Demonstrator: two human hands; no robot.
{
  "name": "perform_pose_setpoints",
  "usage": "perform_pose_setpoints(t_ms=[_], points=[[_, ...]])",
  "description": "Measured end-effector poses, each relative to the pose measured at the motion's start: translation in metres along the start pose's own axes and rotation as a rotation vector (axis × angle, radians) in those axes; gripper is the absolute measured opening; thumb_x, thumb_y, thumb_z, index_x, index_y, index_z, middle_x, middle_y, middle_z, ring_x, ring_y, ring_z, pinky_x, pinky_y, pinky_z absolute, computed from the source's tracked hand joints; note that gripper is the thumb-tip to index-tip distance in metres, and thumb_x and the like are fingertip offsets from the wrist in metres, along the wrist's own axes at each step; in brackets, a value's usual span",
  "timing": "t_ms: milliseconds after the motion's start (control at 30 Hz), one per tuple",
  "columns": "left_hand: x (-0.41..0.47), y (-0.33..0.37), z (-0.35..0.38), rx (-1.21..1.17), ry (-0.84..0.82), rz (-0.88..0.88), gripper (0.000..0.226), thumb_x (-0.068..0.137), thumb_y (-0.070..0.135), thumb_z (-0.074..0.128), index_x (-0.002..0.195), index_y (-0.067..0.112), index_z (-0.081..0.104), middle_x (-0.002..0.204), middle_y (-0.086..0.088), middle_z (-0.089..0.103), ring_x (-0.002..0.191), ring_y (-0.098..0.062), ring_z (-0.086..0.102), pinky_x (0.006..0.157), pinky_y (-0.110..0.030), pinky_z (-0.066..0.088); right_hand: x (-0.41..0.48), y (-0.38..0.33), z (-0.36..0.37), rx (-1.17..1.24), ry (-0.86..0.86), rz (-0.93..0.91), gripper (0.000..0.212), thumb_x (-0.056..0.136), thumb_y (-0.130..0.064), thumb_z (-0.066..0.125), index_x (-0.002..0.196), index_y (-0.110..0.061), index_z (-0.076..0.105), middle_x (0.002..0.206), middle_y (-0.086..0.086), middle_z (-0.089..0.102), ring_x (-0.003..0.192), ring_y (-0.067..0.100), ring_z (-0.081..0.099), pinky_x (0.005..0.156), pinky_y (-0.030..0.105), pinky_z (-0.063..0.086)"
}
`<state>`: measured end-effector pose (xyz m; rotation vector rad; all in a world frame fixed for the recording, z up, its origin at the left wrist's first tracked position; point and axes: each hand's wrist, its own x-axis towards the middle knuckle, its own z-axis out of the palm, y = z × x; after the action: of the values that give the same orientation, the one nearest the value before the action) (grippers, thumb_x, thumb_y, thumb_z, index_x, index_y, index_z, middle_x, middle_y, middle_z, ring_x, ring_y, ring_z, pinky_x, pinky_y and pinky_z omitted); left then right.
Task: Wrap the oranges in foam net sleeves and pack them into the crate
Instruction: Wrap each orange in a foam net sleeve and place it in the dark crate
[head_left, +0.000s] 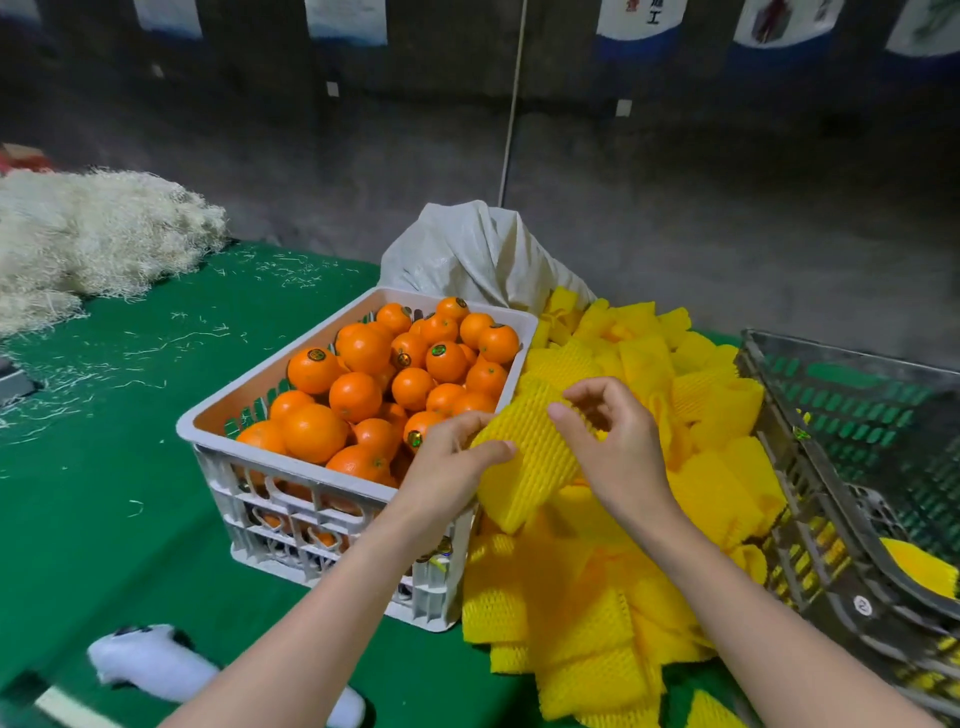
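The green tabletop (130, 467) left of the white crate (291, 499) lies open, bar loose strands. A heap of pale shredded fibre (88, 239) fills its far left, and a white object (150, 660) lies at the near edge. Oranges (363, 395) fill the white crate to its rim. A pile of yellow sleeves (597, 623) chokes the gap between it and the dark crate (821, 525) on the right, whose inside is mostly open. A white sack (467, 249) blocks the far side. Above the pile, the left hand (452, 467) and right hand (618, 441) hold one foam net sleeve (535, 457).

Dim grey concrete wall (675, 208) behind a green-covered table (130, 441).
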<state>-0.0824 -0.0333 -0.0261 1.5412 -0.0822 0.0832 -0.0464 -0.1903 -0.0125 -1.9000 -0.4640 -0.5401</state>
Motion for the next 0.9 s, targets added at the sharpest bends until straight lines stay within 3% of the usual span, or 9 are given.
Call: perform_pose_setpoints(t_ms=[100,167,233,300,400,533,600,767,900], points=[[0.007,0.001,-0.005,0.127,0.024,0.115,0.017,0.092,0.007,0.058,0.107,0.01,0.066,0.098,-0.006,0.072,0.086,-0.017,0.069,0.072,-0.031,0.057,0.014,0.005,0.005,0.031,-0.121,0.186,0.022,0.081,-0.024,0.071,0.096,-0.014,0.059,0.093,-0.007,0.059,0.089,0.005,0.052,0.072,0.014,0.041],[0.015,-0.001,-0.011,0.371,0.075,0.272,0.019,0.09,0.008,0.062,0.109,0.009,0.066,0.101,-0.006,0.07,0.086,-0.014,0.065,0.073,-0.023,0.053,0.024,0.003,0.014,-0.049,-0.142,0.113,0.015,0.081,-0.019,0.071,0.084,-0.011,0.059,0.079,-0.005,0.056,0.076,0.006,0.048,0.067,0.017,0.037],[0.026,-0.002,-0.023,0.675,0.11,0.438,0.018,0.088,0.014,0.066,0.106,0.01,0.068,0.093,-0.003,0.069,0.073,-0.008,0.057,0.058,-0.009,0.039,0.034,-0.002,0.027,-0.148,-0.117,0.0,0.016,0.081,-0.012,0.071,0.08,-0.013,0.054,0.07,-0.011,0.05,0.069,0.007,0.045,0.064,0.021,0.034],[0.042,0.002,-0.045,0.823,0.108,0.477,0.017,0.088,0.03,0.066,0.089,0.013,0.069,0.076,-0.001,0.065,0.061,-0.009,0.051,0.051,-0.016,0.034,0.045,-0.004,0.042,-0.202,-0.108,-0.06,0.013,0.082,-0.01,0.069,0.087,-0.007,0.056,0.076,-0.006,0.053,0.075,0.013,0.049,0.067,0.027,0.037],[0.076,0.012,-0.094,0.759,0.21,0.27,0.049,0.093,0.049,0.047,0.076,0.007,0.064,0.07,-0.01,0.063,0.066,-0.018,0.059,0.061,-0.033,0.044,0.057,0.0,0.06,-0.228,-0.148,-0.056,0.015,0.085,-0.01,0.065,0.093,-0.002,0.056,0.087,0.003,0.056,0.086,0.02,0.053,0.078,0.035,0.041],[0.117,-0.005,-0.15,1.312,0.108,-0.214,0.057,0.09,0.052,0.053,0.125,0.007,0.051,0.129,-0.022,0.049,0.115,-0.039,0.051,0.09,-0.045,0.045,0.062,0.009,0.072,-0.239,-0.204,-0.018,0.013,0.087,-0.013,0.064,0.093,-0.006,0.054,0.088,0.0,0.053,0.088,0.016,0.049,0.08,0.033,0.04],[0.123,-0.016,-0.159,1.4,-0.001,-0.345,0.072,0.083,0.055,0.062,0.136,0.012,0.039,0.139,-0.021,0.038,0.123,-0.039,0.046,0.095,-0.046,0.045,0.061,0.012,0.072,-0.232,-0.216,0.004,0.014,0.087,-0.015,0.063,0.094,-0.007,0.055,0.09,0.001,0.056,0.09,0.017,0.051,0.081,0.031,0.039],[0.124,-0.018,-0.159,1.198,0.052,-0.142,0.065,0.07,0.029,0.08,0.127,0.019,0.052,0.119,-0.013,0.056,0.107,-0.029,0.053,0.079,-0.036,0.048,0.058,0.012,0.057,-0.024,-0.246,0.11,0.004,0.087,-0.006,0.061,0.088,-0.006,0.058,0.086,0.004,0.061,0.088,0.02,0.058,0.079,0.034,0.045],[0.113,-0.001,-0.143,0.311,-0.117,-0.035,0.054,0.075,0.002,0.073,0.117,0.035,0.062,0.117,0.011,0.06,0.094,-0.005,0.063,0.067,-0.016,0.049,0.054,0.008,0.045,0.256,-0.309,0.27,0.023,0.082,0.007,0.06,0.072,-0.013,0.055,0.061,-0.01,0.061,0.06,-0.001,0.057,0.055,0.014,0.043]])
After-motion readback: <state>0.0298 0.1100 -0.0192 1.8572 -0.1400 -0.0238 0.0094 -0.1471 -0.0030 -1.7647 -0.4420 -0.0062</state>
